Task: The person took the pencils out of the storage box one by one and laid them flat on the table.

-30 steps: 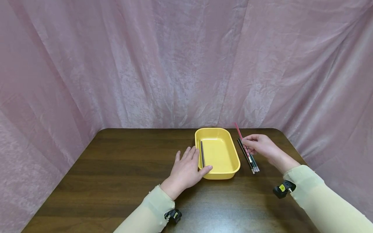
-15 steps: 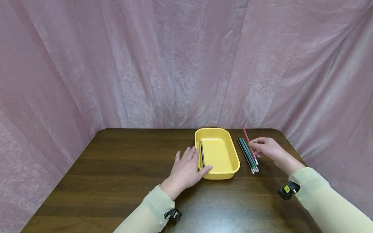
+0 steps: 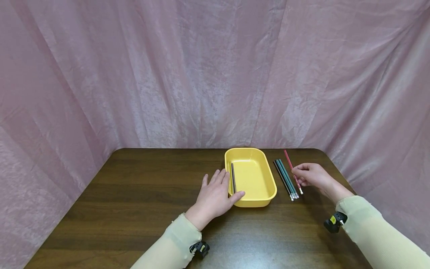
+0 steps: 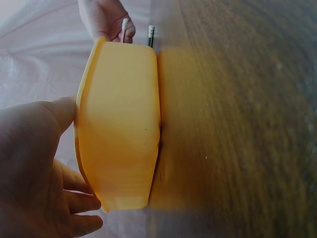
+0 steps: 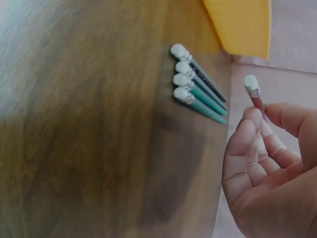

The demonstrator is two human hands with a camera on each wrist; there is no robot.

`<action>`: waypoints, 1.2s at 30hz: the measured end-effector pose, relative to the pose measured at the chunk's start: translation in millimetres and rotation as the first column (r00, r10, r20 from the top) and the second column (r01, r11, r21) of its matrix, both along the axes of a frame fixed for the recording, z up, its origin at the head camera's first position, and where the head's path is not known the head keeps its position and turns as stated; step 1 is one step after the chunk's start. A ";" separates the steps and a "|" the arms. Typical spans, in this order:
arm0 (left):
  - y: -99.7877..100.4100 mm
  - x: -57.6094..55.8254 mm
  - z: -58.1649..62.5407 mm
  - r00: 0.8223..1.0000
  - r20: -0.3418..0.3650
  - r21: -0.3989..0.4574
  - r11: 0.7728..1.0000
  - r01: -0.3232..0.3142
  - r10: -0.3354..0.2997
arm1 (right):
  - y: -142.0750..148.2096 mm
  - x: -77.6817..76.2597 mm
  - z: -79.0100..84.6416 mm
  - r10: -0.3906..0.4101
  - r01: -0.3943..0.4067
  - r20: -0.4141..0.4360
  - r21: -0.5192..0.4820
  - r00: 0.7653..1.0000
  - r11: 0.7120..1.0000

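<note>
Pinching by right hand (image 3: 310, 175) | red pencil (image 3: 288, 159) clamped between thumb and fingers, long axis running lengthwise, eraser toward near side | four pencils (image 3: 285, 179) laid just left, roughly parallel, right hand nearer | yellow tray (image 3: 253, 203) farther left on tabletop (image 3: 134, 201), left rim touched by left hand (image 3: 215, 196), fingers extended

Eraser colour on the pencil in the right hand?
The eraser is white; the right wrist view shows it best.

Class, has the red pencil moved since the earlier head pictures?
Yes. In the head view, the red pencil has shifted right and slightly nearer the camera, away from the unmoved yellow tray.
</note>
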State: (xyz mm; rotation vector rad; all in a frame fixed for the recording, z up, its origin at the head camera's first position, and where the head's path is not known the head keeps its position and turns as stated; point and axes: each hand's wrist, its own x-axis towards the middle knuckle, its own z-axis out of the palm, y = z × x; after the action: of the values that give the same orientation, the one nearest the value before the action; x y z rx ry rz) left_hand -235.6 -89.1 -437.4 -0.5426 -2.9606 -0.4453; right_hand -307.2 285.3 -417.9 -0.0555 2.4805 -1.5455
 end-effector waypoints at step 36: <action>-1.5 0.6 -1.7 1.000 -0.001 0.002 1.000 -0.001 0.001 | 9.6 1.8 -22.8 -0.006 0.003 0.053 0.042 0.999 0.999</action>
State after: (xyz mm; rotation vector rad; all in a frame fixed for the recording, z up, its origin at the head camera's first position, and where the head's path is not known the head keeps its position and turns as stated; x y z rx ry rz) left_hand -235.0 -90.6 -439.1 -0.5414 -2.9594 -0.4472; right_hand -305.4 294.9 -440.6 -0.0019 2.4718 -1.4769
